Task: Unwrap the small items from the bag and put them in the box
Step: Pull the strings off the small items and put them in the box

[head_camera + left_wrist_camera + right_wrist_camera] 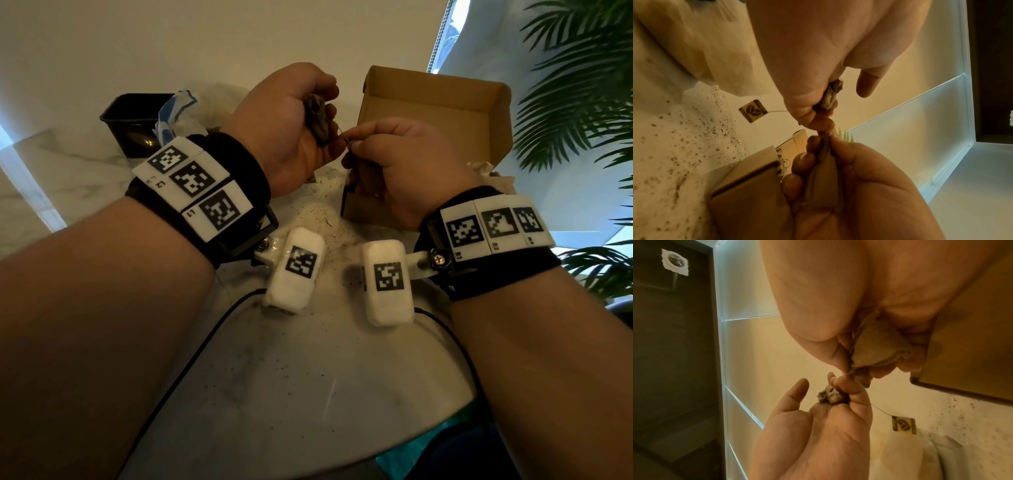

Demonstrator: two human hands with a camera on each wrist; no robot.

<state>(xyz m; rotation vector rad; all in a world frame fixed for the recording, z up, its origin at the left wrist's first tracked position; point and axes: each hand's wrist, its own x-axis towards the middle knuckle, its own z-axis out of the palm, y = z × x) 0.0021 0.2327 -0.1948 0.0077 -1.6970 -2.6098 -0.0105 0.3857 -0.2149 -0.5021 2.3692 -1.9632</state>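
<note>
Our left hand (pixel 286 132) curls round a crumpled grey wrapper (pixel 317 118), pinching it between thumb and fingers, the little finger sticking out free in the wrist views; our right hand (pixel 399 164) meets it fingertip to fingertip and grips a soft brown tea bag (pixel 877 347) folded into the palm, its twisted end nipped at the fingertips; a thin string runs from the pinch to a small paper tag (pixel 753 110) printed with leaves, hanging below. Both hands hover above the marble table (pixel 308 370), just in front of the open cardboard box (pixel 435 113), whose lid stands up behind; dark crumbs (pixel 318 219) speckle the table beneath. To the left lie a white plastic bag (pixel 178 114) and a black tub (pixel 135 121); palm fronds (pixel 582 85) fill the right edge.
</note>
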